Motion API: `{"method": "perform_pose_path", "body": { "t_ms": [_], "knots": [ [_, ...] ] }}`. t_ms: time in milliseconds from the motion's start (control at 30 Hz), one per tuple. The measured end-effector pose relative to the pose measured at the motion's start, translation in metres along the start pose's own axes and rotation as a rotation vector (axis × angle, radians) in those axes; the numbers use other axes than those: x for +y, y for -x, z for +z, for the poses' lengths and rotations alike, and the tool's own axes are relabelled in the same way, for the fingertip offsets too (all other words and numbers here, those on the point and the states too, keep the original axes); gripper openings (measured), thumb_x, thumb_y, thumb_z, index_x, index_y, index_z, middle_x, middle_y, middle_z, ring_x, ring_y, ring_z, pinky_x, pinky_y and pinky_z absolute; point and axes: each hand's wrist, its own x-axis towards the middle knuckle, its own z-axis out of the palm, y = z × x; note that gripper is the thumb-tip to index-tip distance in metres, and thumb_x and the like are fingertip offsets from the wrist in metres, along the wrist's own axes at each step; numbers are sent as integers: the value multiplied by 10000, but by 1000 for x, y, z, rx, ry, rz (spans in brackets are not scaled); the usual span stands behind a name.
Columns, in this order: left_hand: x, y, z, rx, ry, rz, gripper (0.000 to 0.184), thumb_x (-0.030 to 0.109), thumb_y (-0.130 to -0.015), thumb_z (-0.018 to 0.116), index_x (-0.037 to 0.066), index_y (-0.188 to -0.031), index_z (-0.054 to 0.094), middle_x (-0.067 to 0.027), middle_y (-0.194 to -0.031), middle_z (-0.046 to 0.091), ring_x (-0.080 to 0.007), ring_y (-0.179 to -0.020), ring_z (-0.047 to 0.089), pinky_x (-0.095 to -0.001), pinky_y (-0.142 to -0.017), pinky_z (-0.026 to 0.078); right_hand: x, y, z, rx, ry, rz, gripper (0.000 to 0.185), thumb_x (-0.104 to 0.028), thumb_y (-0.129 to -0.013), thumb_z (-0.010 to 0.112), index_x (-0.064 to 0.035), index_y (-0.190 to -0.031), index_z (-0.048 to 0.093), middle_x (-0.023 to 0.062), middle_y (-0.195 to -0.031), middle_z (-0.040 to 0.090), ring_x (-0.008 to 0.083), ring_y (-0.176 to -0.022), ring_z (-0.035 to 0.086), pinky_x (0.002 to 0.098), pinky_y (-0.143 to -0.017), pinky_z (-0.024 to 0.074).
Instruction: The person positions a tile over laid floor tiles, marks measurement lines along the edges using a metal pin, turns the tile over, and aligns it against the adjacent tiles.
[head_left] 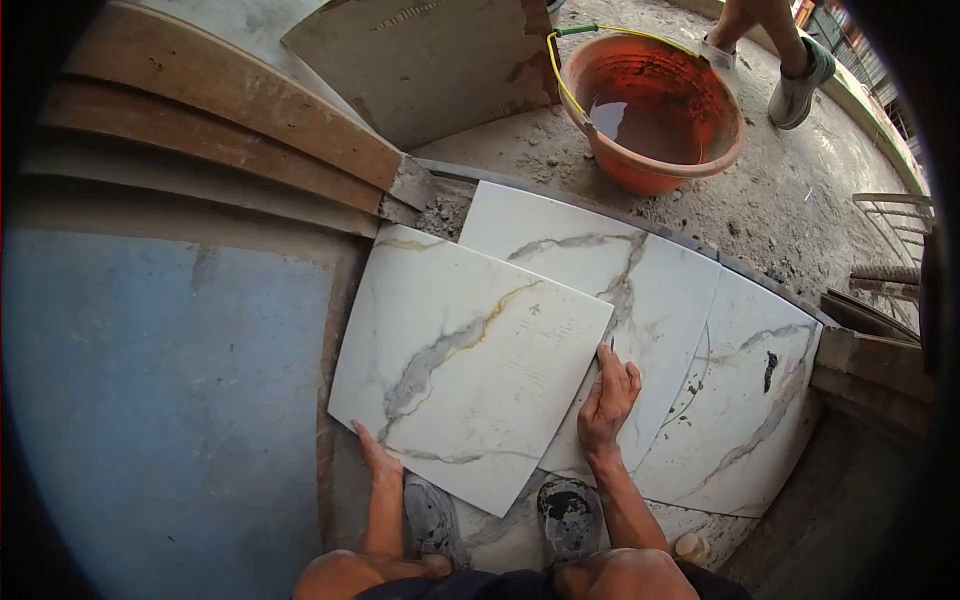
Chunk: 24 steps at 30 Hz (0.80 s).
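Observation:
A white marble-patterned tile [450,375] with grey and gold veins lies askew, partly overlapping another tile. My left hand [378,460] grips its near left edge, the fingers partly hidden by the tile. At its right edge is my right hand [610,405], fingers curled against the side. Beneath and to the right is a second marble-patterned tile [660,290], its left part covered by the held one. Farther right, a third tile [745,400] carries dark smudges and crumbs of mortar.
An orange bucket [720,150] with murky water stands beyond the tiles, near another person's shoe [803,85]. Wooden boards [230,110] border the upper left, by a bluish panel [165,400]. A large slab [430,75] leans at the back. My shoes [570,520] are close below the tile.

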Motion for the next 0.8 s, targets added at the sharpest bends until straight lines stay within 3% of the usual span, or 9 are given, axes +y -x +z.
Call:
{"method": "perform_pose_path", "body": {
  "t_ms": [67,267,733,800],
  "knots": [
    [0,9,7,-17,-48,-9,759,560,-854,455,33,-1372,284,-98,-1390,340,-264,-1259,339,-377,-1040,277,2,-2,1,86,-155,99,330,-48,-915,393,49,-1228,431,122,-1153,595,218,-1120,520,406,-1011,234],
    [7,9,7,11,-66,-10,761,565,-854,447,34,-1374,280,-99,-1398,325,-261,-1270,323,-385,-1043,268,-5,-5,-2,55,-125,128,295,-43,-907,403,84,-1163,478,122,-1128,608,216,-1067,543,385,-1003,247],
    [2,-1,-1,-94,-46,1,739,558,-866,423,59,-1384,255,-99,-1413,295,-273,-1284,305,-407,-1056,255,-6,-7,-9,83,-79,102,285,-41,-883,463,24,-1152,533,134,-1100,603,207,-1094,529,376,-987,292],
    [1,-1,-3,-94,-51,2,735,554,-868,422,58,-1384,255,-100,-1411,298,-271,-1283,305,-405,-1054,257,-7,-11,-10,93,-55,65,262,-24,-854,505,20,-1107,554,109,-1014,629,215,-1002,572,380,-950,326]
  ]
}}
